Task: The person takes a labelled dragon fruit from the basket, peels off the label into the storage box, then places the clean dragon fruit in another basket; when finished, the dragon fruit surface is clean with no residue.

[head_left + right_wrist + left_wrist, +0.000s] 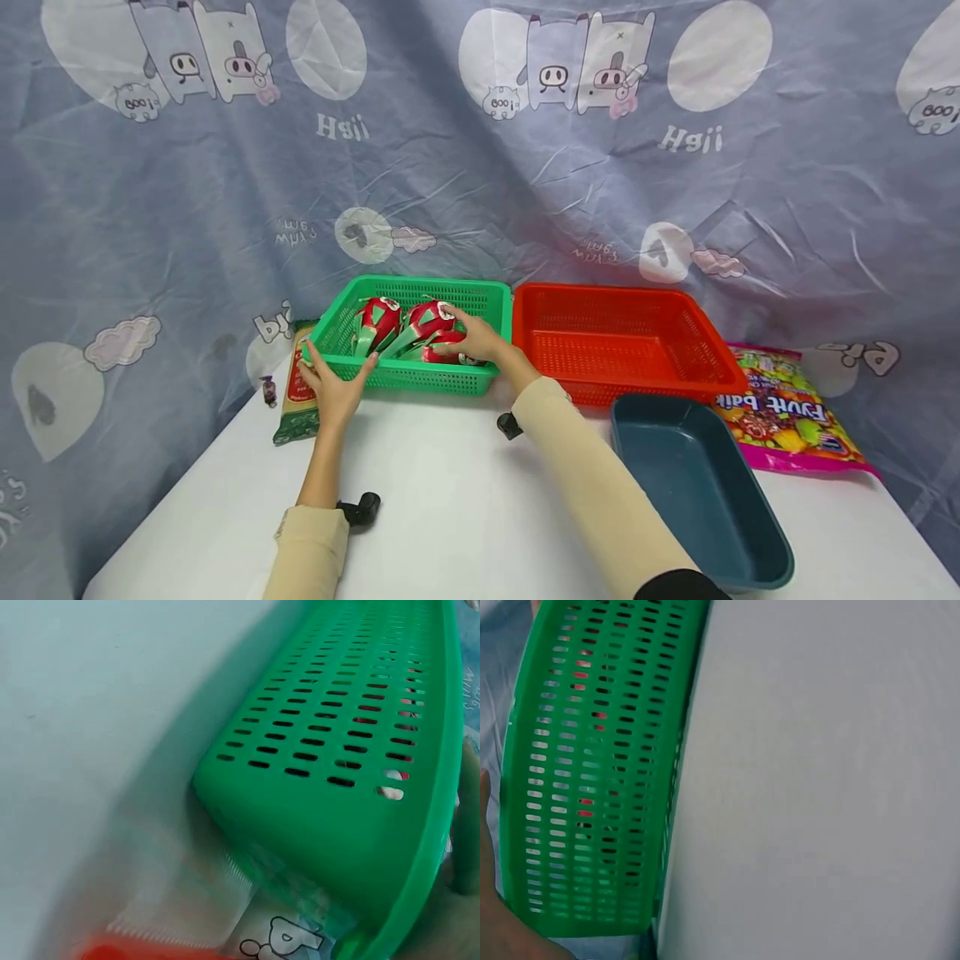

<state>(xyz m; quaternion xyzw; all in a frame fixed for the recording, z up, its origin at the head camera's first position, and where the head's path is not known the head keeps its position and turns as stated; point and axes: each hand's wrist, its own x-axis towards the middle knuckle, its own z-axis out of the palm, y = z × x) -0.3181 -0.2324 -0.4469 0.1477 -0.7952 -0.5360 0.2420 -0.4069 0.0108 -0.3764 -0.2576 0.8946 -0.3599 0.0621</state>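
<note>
A green perforated basket [442, 379] holds several red-and-green packs [378, 315] with pointed green ends and small white round labels. My left hand [337, 393] is at the basket's front left corner, its fingers spread and fairly straight over the rim. Reaching in over the right side, my right hand [480, 337] has a finger and thumb about the red end of one red-and-green pack [427, 317]. Both wrist views mostly show the basket's outer wall, with red showing through the slots; the left hand [506, 930] and right hand [457, 885] appear only at the edges.
A red perforated basket [697, 379] stands right of the green one. Nearer is a dark blue tray [705, 500], beside a pink fruit-print bag [787, 417]. A green-and-red packet [300, 412] and a small dark wrapped piece [269, 392] lie left. Grey-blue printed cloth [450, 183] hangs behind.
</note>
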